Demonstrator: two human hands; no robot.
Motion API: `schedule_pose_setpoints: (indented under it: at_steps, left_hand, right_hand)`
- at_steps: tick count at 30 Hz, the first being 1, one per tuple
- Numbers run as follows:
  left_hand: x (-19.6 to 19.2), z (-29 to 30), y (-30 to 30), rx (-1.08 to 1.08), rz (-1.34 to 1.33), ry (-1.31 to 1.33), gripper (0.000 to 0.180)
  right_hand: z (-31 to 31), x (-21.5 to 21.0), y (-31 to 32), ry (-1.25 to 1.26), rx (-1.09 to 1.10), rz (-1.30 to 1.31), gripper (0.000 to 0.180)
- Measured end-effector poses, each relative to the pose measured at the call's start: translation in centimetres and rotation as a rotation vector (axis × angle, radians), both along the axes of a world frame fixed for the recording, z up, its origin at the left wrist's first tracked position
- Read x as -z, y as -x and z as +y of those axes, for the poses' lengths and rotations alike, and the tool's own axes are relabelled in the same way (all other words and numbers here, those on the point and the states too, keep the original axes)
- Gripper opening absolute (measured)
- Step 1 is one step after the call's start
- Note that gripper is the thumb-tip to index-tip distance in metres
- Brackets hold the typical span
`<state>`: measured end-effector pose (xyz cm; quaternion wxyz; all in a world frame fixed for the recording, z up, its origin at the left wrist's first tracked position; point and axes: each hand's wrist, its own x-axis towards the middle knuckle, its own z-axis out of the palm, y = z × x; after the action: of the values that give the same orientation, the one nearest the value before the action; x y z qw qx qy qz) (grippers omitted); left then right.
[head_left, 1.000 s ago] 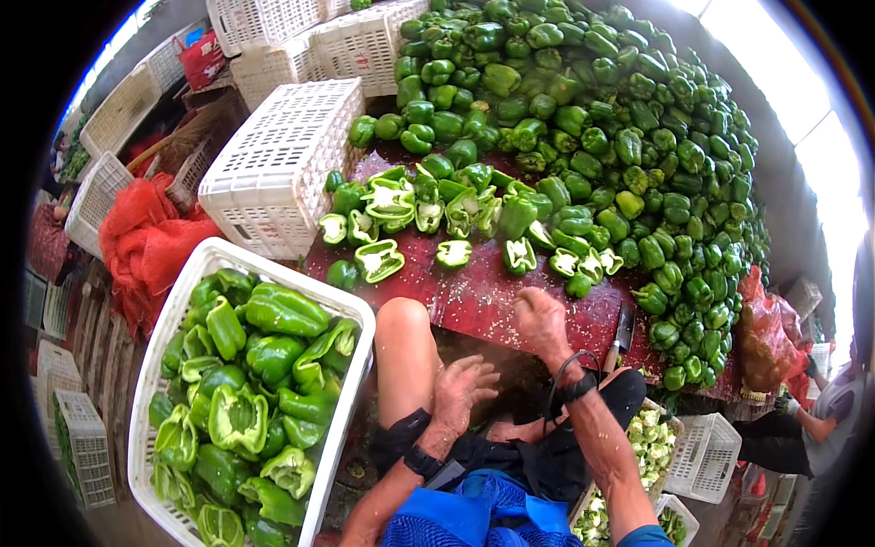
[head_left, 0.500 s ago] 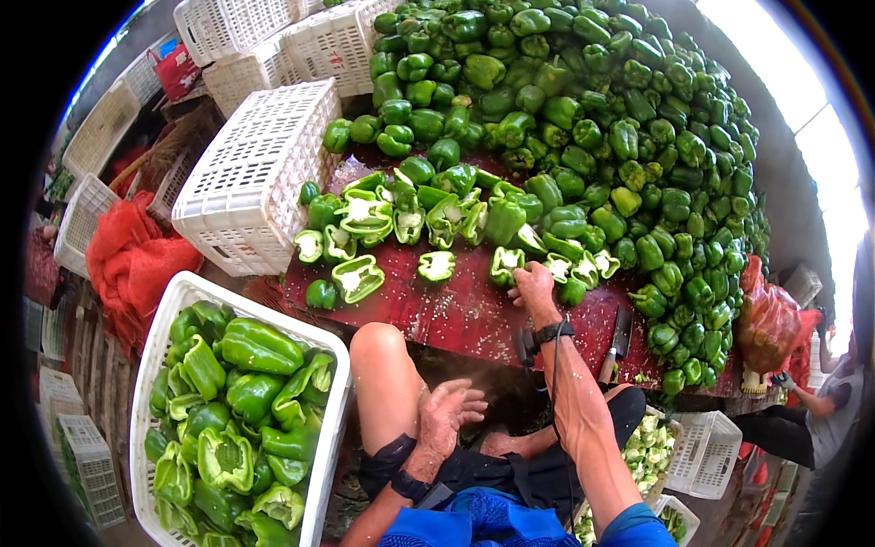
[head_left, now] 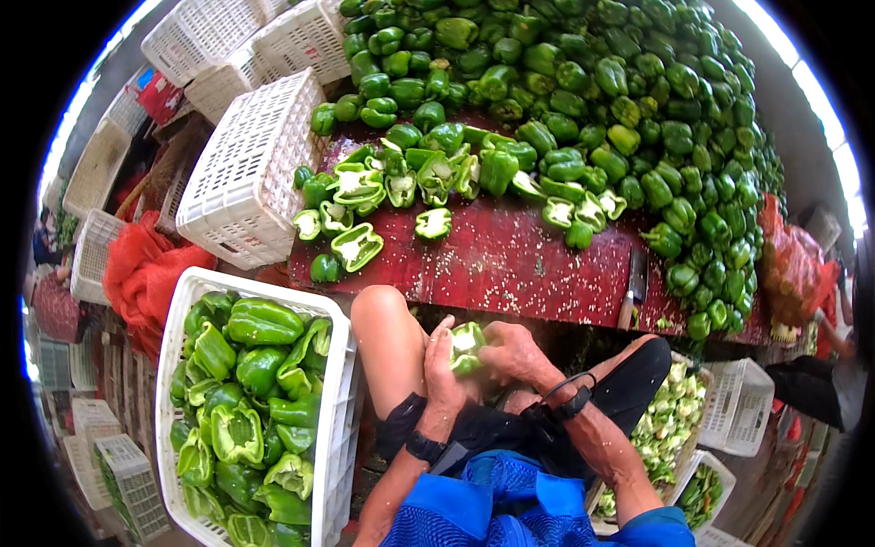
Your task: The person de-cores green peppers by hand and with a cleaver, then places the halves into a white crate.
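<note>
Over my lap, a halved green bell pepper is held with its pale, seedy inside facing up. My left hand is wrapped along its left side. The curled fingers of my right hand press against its right edge; their tips are partly hidden. Beyond my knees, more cut pepper halves and whole peppers lie on a red table scattered with seeds. A knife rests near the table's right front edge.
A large heap of whole green peppers covers the table's far side. At my left stands a white crate of opened peppers; behind it is an upturned white crate. Pale pepper cores fill a container at right. Red netting lies far left.
My right hand has come back from the table to my lap, bringing a pepper half. My left hand has moved up and now grips it too. The view has shifted slightly.
</note>
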<state>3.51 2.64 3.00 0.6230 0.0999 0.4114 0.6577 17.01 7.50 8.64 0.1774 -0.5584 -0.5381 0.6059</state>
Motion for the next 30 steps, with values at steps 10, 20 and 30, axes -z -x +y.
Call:
schedule_pose_setpoints:
  at_steps: [10,20,30]
  left_hand:
    - [2.6,-0.5,0.4,0.323,0.055,0.269,0.028]
    - [2.6,-0.1,1.0,0.421,0.215,0.224,0.025]
    - [0.6,0.0,0.4,0.460,-0.033,0.107,0.033]
  right_hand:
    - [-1.6,2.6,-1.6,-0.891,-0.522,-0.406,0.032]
    - [-3.4,5.1,-0.4,-1.006,-0.377,-0.480,0.027]
    - [-2.8,4.3,-0.7,-0.795,-0.210,-0.277,0.032]
